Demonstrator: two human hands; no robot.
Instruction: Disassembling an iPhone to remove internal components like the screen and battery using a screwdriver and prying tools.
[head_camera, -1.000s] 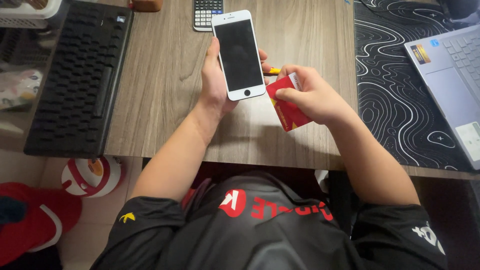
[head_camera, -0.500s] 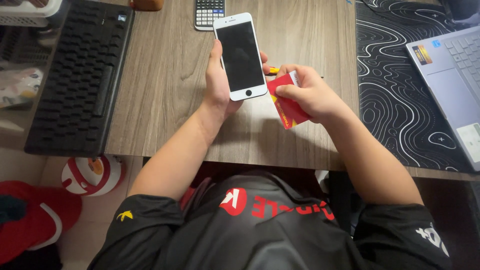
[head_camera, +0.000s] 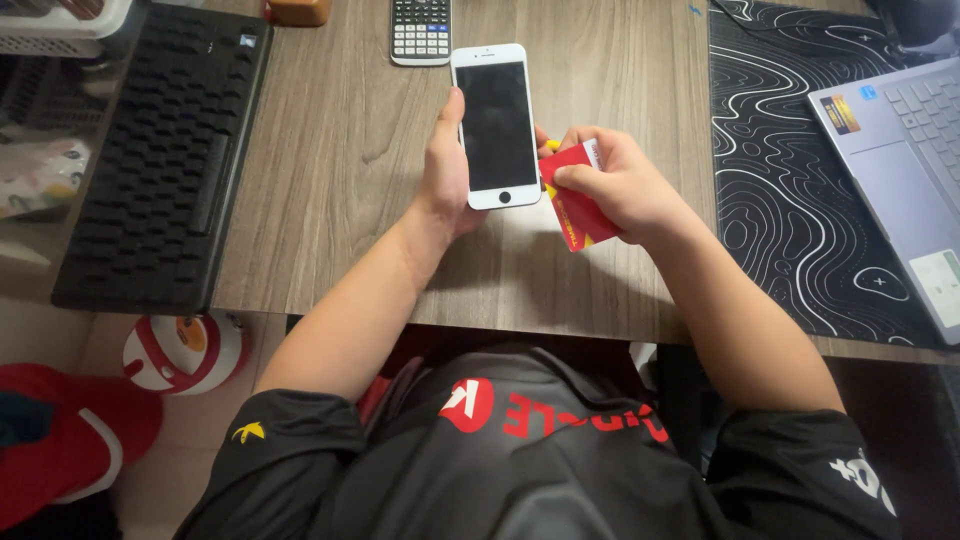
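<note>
My left hand (head_camera: 446, 170) holds a white smartphone (head_camera: 494, 125) with a dark screen, face up above the wooden desk (head_camera: 340, 150). My right hand (head_camera: 622, 183) grips a flat red packet (head_camera: 572, 205) with yellow and white marks, right beside the phone's lower right edge. The packet's upper corner touches or sits just behind the phone's side; I cannot tell which.
A black keyboard (head_camera: 165, 150) lies at the left. A calculator (head_camera: 420, 30) sits at the far edge beside a brown object (head_camera: 298, 10). A black patterned mat (head_camera: 790, 170) carries a silver laptop (head_camera: 900, 170) at the right. A red-and-white ball (head_camera: 185, 350) lies on the floor.
Both hands have stayed close together with the phone and packet. My right hand has tilted the red packet slightly and brought it nearer the phone's edge.
</note>
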